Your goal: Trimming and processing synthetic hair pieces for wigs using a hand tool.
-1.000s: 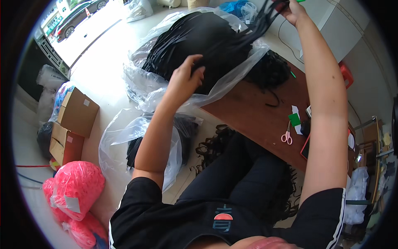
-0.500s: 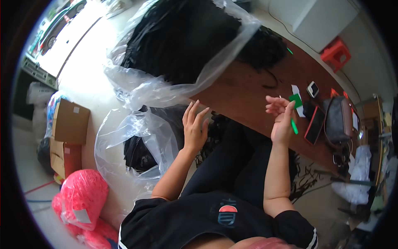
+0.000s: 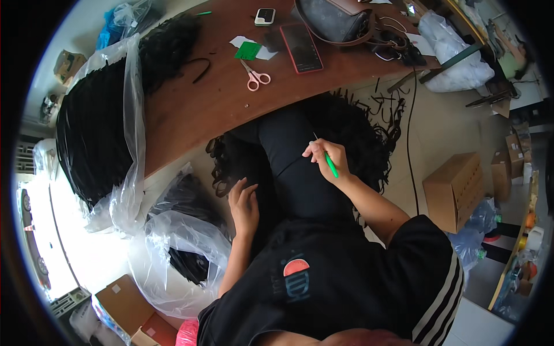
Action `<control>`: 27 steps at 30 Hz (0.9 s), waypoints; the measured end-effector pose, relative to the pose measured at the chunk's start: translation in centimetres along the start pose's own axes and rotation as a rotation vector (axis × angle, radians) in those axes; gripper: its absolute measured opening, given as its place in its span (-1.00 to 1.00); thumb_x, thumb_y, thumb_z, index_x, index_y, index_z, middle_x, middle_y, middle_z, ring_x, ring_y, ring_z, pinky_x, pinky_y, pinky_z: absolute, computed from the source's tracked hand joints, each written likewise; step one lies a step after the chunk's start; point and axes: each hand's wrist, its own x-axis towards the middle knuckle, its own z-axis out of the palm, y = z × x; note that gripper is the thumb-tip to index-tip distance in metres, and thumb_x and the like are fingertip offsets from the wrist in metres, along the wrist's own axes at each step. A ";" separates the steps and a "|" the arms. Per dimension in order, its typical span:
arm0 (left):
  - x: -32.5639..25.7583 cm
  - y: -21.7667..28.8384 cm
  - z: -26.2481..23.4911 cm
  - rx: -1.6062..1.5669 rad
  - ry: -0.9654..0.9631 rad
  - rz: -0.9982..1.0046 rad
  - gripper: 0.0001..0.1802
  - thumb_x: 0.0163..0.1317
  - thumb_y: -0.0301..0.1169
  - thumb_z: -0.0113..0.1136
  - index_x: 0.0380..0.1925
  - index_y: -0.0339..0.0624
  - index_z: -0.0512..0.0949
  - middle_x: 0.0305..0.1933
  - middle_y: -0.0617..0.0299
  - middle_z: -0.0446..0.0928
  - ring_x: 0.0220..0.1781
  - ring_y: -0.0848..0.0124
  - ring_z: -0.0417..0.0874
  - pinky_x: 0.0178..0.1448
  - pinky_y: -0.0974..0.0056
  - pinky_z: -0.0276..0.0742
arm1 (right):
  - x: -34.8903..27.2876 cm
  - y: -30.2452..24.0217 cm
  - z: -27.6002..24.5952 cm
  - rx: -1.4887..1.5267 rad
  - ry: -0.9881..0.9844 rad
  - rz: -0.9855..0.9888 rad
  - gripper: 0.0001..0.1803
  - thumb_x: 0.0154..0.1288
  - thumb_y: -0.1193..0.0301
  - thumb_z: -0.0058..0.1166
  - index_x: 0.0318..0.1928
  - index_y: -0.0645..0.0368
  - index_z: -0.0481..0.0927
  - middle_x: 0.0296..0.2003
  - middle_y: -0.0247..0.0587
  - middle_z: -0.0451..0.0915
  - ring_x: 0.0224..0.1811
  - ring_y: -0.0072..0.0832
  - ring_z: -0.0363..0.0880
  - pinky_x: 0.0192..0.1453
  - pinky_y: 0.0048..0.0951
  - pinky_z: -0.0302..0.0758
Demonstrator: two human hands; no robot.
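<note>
A slim green-handled tool (image 3: 331, 165) is slanting through the right hand (image 3: 337, 153), its thin tip pointing forward and slightly left.

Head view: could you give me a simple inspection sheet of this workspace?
Surface: brown tabletop, a few dark specks on it.
Working items: green-handled tool with a thin tip; black strips heaped in a clear plastic bag at the table's left.
Clutter: pink-handled scissors, green card, red-edged phone, handbag.
Hands: right hand grips the tool; left hand is open near the left thigh, seemingly empty.
Cables: one dark cable on the floor, right.
Surroundings: cardboard box on the floor, right; curly black strips beside the legs.
</note>
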 end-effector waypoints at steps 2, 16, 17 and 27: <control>-1.5 0.2 0.4 0.042 -0.061 -0.081 -0.74 0.20 -0.56 0.14 -0.10 -0.14 0.62 0.24 -0.04 0.43 0.32 0.00 0.39 0.38 0.03 0.25 | -0.4 0.7 0.0 -0.161 -0.037 -0.118 -0.61 0.51 0.26 -0.06 -0.39 0.28 0.61 -0.45 -0.24 0.66 -0.52 -0.62 0.53 -0.40 -0.59 0.48; -21.5 -24.5 -9.4 0.801 1.201 -0.991 -0.70 -0.02 -0.59 0.01 -0.20 -0.22 0.48 -0.15 -0.03 0.50 -0.02 -0.04 0.50 0.15 -0.06 0.34 | -0.4 -0.6 -2.7 -0.116 0.266 -0.126 -0.64 0.47 0.21 0.03 -0.33 0.28 0.60 -0.41 -0.26 0.68 -0.45 -0.58 0.58 -0.34 -0.54 0.50; -25.2 -26.5 -8.9 0.803 1.179 -1.180 -0.73 0.02 -0.59 0.01 -0.20 -0.23 0.47 -0.17 -0.08 0.54 -0.04 -0.06 0.55 0.11 -0.05 0.41 | -1.0 -0.6 -2.3 -0.121 0.225 -0.122 -0.64 0.47 0.21 0.03 -0.33 0.27 0.60 -0.41 -0.26 0.68 -0.46 -0.57 0.59 -0.34 -0.54 0.50; -28.9 -36.2 -0.3 -0.481 0.184 -1.308 -0.40 0.38 -0.10 -0.02 0.36 -0.08 0.29 0.33 -0.02 0.42 0.36 0.06 0.41 0.33 0.10 0.37 | -5.1 0.7 4.5 -0.115 -0.064 -0.201 -0.75 0.43 0.33 0.10 -0.31 0.27 0.60 -0.54 -0.24 0.57 -0.54 -0.51 0.54 -0.41 -0.54 0.43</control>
